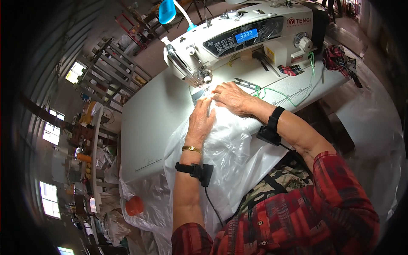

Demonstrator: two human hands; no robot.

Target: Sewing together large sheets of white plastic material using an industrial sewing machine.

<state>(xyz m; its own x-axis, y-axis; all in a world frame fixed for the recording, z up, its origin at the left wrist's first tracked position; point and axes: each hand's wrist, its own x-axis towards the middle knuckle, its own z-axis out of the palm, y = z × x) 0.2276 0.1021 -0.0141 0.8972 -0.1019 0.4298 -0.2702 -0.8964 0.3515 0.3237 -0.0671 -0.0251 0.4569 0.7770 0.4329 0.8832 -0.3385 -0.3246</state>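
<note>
A white sewing machine point(246, 36) stands on a white table point(148, 123). Thin clear plastic sheeting point(229, 148) lies across the table in front of it and hangs down into my lap. My left hand point(200, 121) rests flat on the sheeting, fingertips pointing at the needle area point(207, 87). My right hand point(231, 98) presses on the sheeting just right of the needle, fingers pinching its edge. Both wrists carry black bands with a small box; the left also has a gold bracelet.
Small snips point(246, 83) and green thread point(289, 95) lie right of my right hand. Red checked cloth scraps point(340, 59) sit at the table's right end. A blue lamp point(167, 10) hangs over the machine. An orange object point(134, 205) lies under plastic, lower left.
</note>
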